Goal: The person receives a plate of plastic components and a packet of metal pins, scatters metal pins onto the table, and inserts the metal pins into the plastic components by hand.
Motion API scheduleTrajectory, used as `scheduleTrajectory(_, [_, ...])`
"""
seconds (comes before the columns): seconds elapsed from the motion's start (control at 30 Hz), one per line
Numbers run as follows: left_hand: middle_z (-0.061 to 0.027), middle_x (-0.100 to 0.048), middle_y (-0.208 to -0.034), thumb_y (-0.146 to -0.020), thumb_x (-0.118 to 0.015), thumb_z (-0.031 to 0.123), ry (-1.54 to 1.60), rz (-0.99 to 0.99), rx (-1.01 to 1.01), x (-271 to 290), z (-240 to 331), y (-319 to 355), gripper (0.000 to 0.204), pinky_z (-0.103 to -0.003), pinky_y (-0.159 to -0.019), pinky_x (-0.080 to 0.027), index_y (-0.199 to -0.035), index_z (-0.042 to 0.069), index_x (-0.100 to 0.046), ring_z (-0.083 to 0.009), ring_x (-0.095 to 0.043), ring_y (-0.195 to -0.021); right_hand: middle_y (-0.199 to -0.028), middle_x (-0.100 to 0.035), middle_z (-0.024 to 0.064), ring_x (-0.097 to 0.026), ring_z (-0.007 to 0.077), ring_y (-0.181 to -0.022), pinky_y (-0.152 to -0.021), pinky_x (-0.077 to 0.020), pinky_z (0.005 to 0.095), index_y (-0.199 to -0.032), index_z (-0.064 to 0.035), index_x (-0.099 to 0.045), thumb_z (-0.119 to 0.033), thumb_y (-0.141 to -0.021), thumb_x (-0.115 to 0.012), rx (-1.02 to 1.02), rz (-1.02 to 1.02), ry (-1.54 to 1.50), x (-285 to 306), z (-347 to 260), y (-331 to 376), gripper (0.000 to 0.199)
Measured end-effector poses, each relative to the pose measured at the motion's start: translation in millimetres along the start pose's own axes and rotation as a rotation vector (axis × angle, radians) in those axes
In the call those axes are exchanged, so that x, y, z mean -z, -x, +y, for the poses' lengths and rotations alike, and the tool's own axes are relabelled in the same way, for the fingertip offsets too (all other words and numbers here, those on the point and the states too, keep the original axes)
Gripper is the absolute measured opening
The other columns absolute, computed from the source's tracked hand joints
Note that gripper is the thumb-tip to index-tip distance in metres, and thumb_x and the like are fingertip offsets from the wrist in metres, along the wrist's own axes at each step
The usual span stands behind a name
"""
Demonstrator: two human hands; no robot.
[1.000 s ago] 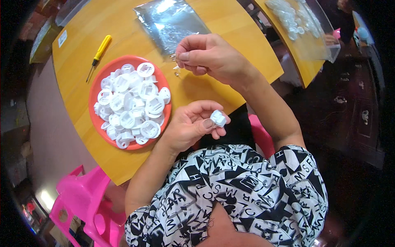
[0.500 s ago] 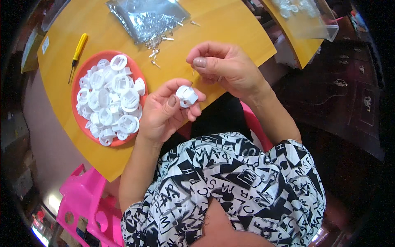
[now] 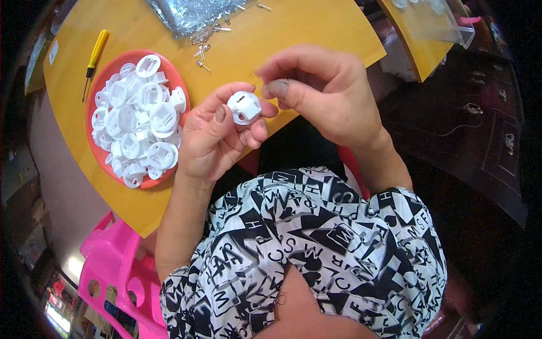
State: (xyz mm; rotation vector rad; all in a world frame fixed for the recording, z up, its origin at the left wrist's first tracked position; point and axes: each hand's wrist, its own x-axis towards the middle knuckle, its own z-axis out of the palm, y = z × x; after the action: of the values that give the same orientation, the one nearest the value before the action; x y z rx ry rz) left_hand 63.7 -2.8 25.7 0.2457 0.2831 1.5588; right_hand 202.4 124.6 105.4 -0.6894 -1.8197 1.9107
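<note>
Your half-curled left hand (image 3: 208, 137) pinches a round white plastic fitting (image 3: 246, 110) by the table's (image 3: 316, 28) near edge; just beside, your right hand (image 3: 337, 93) curls inward, blurred: I cannot tell whether it holds anything.

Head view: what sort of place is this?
Probably a small-parts workspace, home or workshop, can't tell which: a red plate of white plastic parts and a yellow screwdriver on a yellow table, a pink plastic chair nearby.

on the yellow table (image 3: 135, 209) lie an orange tray (image 3: 149, 182), a screwdriver (image 3: 97, 50), plastic bag (image 3: 186, 17) and small metal pins (image 3: 202, 37).
</note>
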Motion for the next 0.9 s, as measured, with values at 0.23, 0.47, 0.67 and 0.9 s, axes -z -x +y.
scheduleTrajectory(0.23, [-0.0310,-0.055,-0.116,-0.097,-0.051,0.019,0.035,-0.010,0.002,2.0,-0.1,0.9,0.044,-0.034,-0.075,-0.058,-0.132,-0.005,-0.041,-0.0292,-0.065,-0.091,-0.077,-0.066,0.0090,-0.062,0.0112,-0.072,-0.065,-0.0505,0.0248,-0.096,0.0054,-0.064,0.001,-0.084,-0.059,0.002,0.014,0.155,1.2,-1.1,4.4,0.013])
scheduleTrajectory(0.47, [-0.0303,-0.055,-0.116,-0.096,-0.052,0.019,0.043,-0.009,0.002,-1.4,0.2,1.0,0.045,-0.034,-0.077,-0.057,-0.132,-0.005,-0.040,-0.0287,-0.065,-0.091,-0.084,-0.064,0.0047,-0.060,0.0087,-0.077,-0.068,-0.0485,0.0213,-0.100,0.0048,-0.064,0.000,-0.089,-0.059,0.037,-0.033,0.381,4.9,-8.9,3.4,0.013])
scheduleTrajectory(0.67, [-0.0231,-0.058,-0.108,-0.096,-0.053,0.019,0.039,-0.021,-0.019,-4.8,0.2,1.1,0.045,-0.033,-0.078,-0.057,-0.132,-0.005,-0.040,-0.0271,-0.064,-0.091,-0.081,-0.061,0.0128,-0.065,0.0180,-0.072,-0.064,-0.0491,0.0273,-0.092,0.0049,-0.064,0.005,-0.081,-0.056,0.215,-0.019,0.271,-9.6,-6.5,7.6,0.013])
scheduleTrajectory(0.9, [-0.0220,-0.059,-0.107,-0.095,-0.055,0.019,0.030,0.012,-0.012,-3.3,0.0,2.6,0.045,-0.032,-0.078,-0.057,-0.130,-0.006,-0.041,-0.0269,-0.064,-0.090,-0.079,-0.063,0.0088,-0.063,0.0099,-0.070,-0.060,-0.0487,0.0224,-0.090,0.0057,-0.063,0.005,-0.080,-0.057,0.084,0.021,0.325,-15.4,-15.8,11.0,0.012])
